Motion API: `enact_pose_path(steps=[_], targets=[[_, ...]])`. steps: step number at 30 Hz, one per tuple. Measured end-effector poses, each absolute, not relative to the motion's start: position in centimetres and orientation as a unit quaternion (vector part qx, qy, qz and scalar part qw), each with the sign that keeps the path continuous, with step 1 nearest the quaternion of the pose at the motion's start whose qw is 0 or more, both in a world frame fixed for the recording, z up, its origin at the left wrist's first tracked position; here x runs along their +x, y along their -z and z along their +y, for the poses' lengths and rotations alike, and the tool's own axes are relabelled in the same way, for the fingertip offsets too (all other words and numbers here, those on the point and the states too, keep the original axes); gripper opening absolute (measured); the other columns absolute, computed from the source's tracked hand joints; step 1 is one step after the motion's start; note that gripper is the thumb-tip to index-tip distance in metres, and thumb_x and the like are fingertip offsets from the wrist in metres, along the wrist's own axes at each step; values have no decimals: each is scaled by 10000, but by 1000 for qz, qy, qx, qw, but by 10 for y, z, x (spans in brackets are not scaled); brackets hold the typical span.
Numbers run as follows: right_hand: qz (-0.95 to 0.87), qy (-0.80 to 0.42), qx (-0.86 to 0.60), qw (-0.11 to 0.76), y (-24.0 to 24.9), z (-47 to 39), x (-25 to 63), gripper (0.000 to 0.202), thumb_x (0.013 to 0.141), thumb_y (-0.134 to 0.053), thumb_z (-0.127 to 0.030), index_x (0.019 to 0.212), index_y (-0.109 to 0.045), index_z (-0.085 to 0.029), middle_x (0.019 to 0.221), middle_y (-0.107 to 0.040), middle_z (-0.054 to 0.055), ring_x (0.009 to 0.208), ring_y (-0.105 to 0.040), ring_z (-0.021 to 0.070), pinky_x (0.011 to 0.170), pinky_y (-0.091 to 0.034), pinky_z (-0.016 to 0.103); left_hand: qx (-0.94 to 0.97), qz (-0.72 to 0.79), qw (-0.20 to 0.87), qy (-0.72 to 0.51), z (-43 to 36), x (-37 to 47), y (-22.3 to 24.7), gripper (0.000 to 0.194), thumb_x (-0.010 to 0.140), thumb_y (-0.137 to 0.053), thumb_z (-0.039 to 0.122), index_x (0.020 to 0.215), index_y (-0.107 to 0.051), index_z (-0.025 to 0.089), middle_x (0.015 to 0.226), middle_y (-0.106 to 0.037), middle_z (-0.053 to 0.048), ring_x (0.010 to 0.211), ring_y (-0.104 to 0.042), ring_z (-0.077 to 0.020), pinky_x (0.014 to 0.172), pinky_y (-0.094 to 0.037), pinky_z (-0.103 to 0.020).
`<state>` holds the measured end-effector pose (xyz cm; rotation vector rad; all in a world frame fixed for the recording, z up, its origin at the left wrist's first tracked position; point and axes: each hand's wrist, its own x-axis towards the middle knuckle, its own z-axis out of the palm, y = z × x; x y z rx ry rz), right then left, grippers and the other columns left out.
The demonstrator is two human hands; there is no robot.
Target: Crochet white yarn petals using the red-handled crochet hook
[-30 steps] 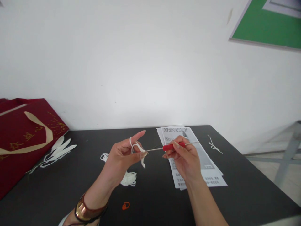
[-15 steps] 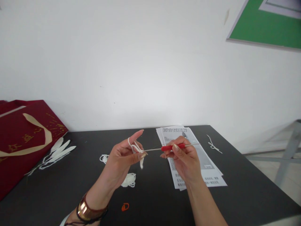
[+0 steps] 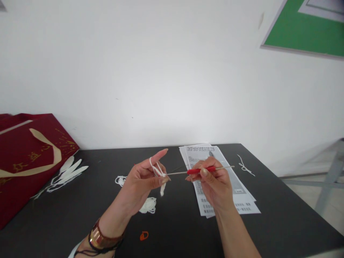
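Slim white yarn strip (image 3: 162,189) hangs just below the left grip (image 3: 145,178), pinched at thumb and finger, its strand (image 3: 151,162) looped over the raised index finger. The right grip (image 3: 215,184) clamps a thin metal hook with a red handle (image 3: 193,171), one end meeting the left fingertips. Both grips sit slightly further right than half a second ago; strip and hook seem to stay joined. Far left of the grips, a dark red bag (image 3: 16,150) hides its contents
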<state>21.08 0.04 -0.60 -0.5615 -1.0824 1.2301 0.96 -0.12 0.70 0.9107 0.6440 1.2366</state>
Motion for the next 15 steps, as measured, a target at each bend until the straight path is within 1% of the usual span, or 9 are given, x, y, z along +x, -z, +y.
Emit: enact_pose_path(steps=[6,9,12,15], targets=[[-492,-532,-233,649,6,-1,209,91,798,-736,-260,801,-665,-203,740,-721,7,622,-704,163,587,-584,289,401,296,642,-582,-1,15,-8,570,612,-812,86,1149,-707,244,631,-587,20,645,-533,-120,587,-431,-227],[-466,-555,-226,651,7,1,206,95,797,-739,-252,795,-658,-202,745,-741,6,597,-704,147,571,-581,258,408,279,643,-586,1,14,-4,555,639,-797,79,1151,-703,272,648,-594,25,663,-533,-113,601,-438,-221],[-428,-590,-222,648,9,3,203,114,798,-738,-260,781,-645,-198,703,-751,5,561,-696,129,548,-587,226,426,277,629,-588,1,13,-2,530,665,-787,95,1149,-703,295,672,-613,17,649,-525,-112,588,-437,-226],[-393,-628,-211,638,12,3,199,126,801,-734,-252,771,-624,-198,625,-734,-7,520,-679,115,528,-588,206,446,290,587,-610,0,14,-1,487,661,-794,112,1106,-726,297,684,-626,6,658,-528,-123,588,-444,-235]])
